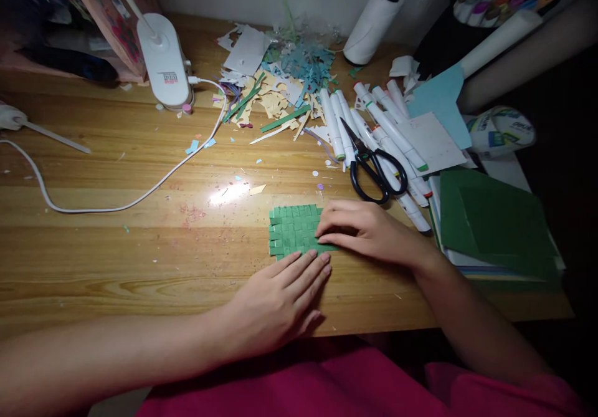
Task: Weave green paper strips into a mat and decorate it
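Note:
A small mat woven from green paper strips [294,227] lies flat on the wooden desk, with strip ends sticking out along its left and top edges. My left hand [284,289] rests with its fingers stretched out, the tips on the mat's lower edge. At the mat's right side, my right hand [359,227] has its thumb and bent fingers pinched on the paper. This hand covers the mat's right end, so the exact strip between the fingertips is hidden.
Black-handled scissors [378,171] lie on several white markers [395,130] beyond my right hand. Paper scraps [275,93] are heaped at the back. A white lamp base [163,62] with a cable stands back left. Green paper sheets [495,224] are stacked at right.

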Available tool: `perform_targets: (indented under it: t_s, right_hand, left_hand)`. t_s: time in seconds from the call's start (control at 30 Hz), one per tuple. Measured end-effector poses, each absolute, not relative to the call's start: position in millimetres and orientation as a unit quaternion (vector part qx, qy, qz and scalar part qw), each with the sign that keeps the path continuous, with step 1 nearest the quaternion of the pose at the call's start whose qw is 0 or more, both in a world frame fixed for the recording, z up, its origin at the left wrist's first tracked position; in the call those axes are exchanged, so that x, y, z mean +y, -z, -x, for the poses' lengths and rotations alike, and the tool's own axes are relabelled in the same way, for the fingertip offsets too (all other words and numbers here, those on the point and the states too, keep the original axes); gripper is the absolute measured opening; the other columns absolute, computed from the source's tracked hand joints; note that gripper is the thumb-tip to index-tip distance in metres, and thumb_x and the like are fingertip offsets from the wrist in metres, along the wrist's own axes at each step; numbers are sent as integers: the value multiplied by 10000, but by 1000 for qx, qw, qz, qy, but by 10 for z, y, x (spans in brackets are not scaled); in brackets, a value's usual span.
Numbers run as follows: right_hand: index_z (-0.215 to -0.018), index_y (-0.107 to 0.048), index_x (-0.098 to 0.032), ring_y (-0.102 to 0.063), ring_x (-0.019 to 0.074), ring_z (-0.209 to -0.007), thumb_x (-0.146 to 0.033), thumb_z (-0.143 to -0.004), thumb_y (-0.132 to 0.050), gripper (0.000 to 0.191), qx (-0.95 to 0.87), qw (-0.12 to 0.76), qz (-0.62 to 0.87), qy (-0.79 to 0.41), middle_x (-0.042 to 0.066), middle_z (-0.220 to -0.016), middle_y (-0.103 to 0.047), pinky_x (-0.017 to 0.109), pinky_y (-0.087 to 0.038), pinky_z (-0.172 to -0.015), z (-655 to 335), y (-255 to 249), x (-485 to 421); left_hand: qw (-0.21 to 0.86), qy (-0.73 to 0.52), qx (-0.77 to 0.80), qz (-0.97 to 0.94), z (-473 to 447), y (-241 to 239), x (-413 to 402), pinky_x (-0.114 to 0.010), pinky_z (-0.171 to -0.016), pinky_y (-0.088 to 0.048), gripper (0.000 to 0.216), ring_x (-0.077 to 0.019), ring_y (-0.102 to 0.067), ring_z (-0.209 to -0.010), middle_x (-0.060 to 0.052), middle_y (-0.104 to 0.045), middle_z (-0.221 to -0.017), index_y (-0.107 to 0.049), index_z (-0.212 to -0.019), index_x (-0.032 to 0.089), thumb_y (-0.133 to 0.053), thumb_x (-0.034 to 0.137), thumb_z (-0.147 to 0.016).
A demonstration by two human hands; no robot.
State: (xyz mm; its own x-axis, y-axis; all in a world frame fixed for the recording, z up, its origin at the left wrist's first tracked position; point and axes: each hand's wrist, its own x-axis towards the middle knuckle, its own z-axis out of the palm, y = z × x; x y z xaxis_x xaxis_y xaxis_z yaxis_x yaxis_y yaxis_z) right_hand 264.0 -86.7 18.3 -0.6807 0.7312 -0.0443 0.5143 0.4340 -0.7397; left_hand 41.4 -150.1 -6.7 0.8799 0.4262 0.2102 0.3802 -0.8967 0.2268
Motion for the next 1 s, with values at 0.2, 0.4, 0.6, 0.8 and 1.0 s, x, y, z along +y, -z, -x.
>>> perform_targets:
  t_s: [0.2, 0.4, 0.6, 0.8, 1.0]
  right_hand:
    - [-823, -669, -170, -589, 133, -772, -190, -873, -587, 98, -822, 157, 373, -400, 29, -818, -633, 259, -454, -711, -2649, -154, -842]
    - [-820, -677, -168, -587, 132, -769, -179, -859, -606, 82, -811, 162, 380, -414, 26, -812, -630, 262, -453, -715, -2662, -123, -838]
    - [-829, -677, -168, -589, 135, -786, -178, -854, -612, 70, -807, 158, 381, -424, 24, -821, -628, 265, -451, -729, -2673, -125, -829]
    - [-839, -659, -158, -580, 133, -772, -232, -820, -664, 76, -815, 145, 385, -409, 19, -824, -611, 255, -441, -709, -2655, -136, -845]
    - [-826, -649, -160, -566, 135, -777, -239, -831, -654, 80, -831, 155, 369, -386, 22, -820, -593, 246, -423, -710, -2626, -119, -870]
  left_hand:
    - [71, -95, 192, -974, -385, 109, -1526, -311, -1044, -354, 522, -224, -474, -1243, -136, -396, -1440, -396, -1369, 28, -351, 370, -979]
    - [69, -84, 170, -979, -371, 61, -1471, -304, -1035, -359, 489, -224, -485, -1227, -138, -399, -1437, -409, -1357, 22, -315, 332, -991]
    - [70, -132, 177, -973, -385, 102, -1507, -339, -1006, -408, 504, -255, -543, -1146, -168, -542, -1303, -489, -1269, -17, -362, 371, -972]
    - [127, -192, 172, -958, -366, 39, -1498, -314, -966, -465, 353, -206, -612, -1023, -133, -650, -1115, -568, -1169, 12, -401, 219, -937]
    - [95, -205, 194, -955, -364, 42, -1549, -338, -932, -510, 359, -243, -598, -1098, -147, -618, -1217, -578, -1174, 12, -418, 227, -935]
